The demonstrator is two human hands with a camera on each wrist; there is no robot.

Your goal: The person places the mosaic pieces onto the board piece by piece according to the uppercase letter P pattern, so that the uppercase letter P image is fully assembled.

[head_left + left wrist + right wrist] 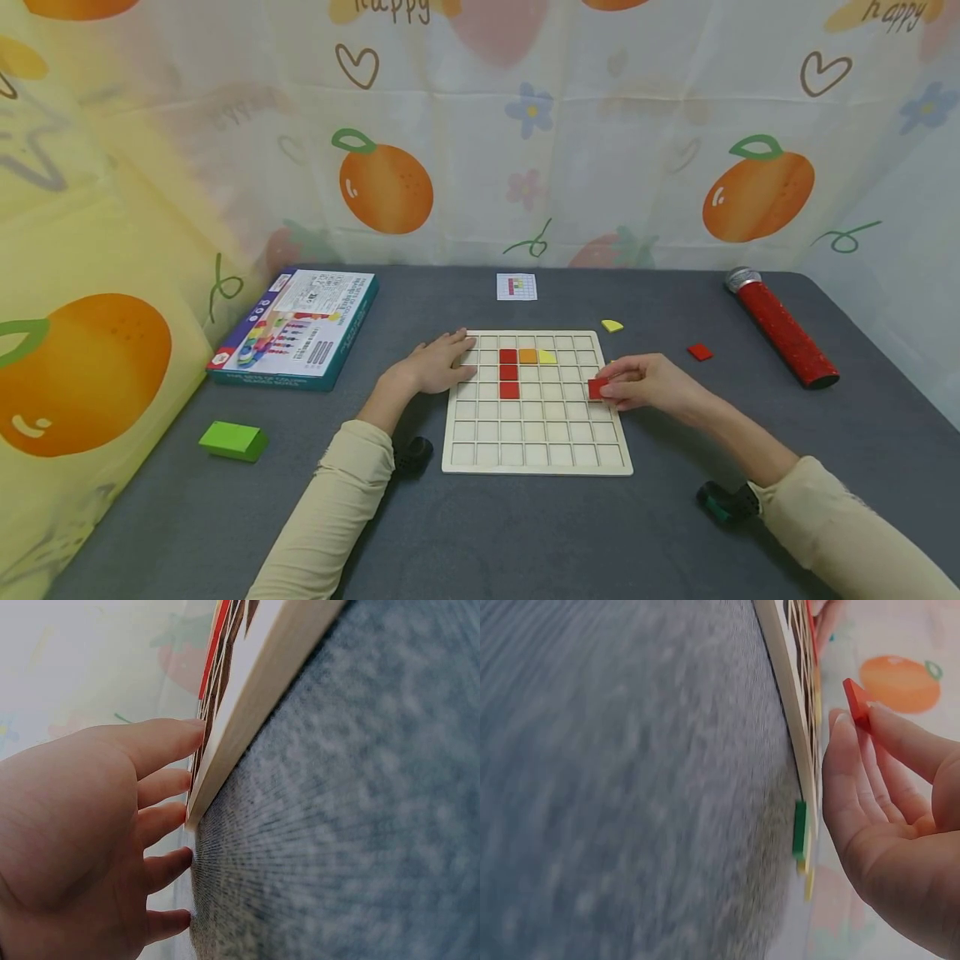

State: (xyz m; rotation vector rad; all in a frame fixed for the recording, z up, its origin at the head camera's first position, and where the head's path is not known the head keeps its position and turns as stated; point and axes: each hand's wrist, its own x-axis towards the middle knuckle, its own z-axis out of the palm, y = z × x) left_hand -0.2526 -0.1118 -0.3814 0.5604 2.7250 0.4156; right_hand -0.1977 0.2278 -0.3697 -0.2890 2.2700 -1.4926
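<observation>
Surface: grey felt-like table (525, 533), walled at 9, 12 and 3 o'clock by a curtain (600, 150) printed with oranges and hearts.
Board: pale wooden grid board (536, 463) at centre, with red, orange and yellow tiles seated in upper cells.
Left hand (438, 364): laid flat, fingers straight, against the board's 9 o'clock edge; nothing held.
Right hand (647, 382): pinched a red tile (597, 388) over the board's 3 o'clock edge.
Around: game box (296, 328) at 10 o'clock, green block (233, 440) at 8, pattern card (517, 287) at 12, red tube (783, 327) at 2.
</observation>
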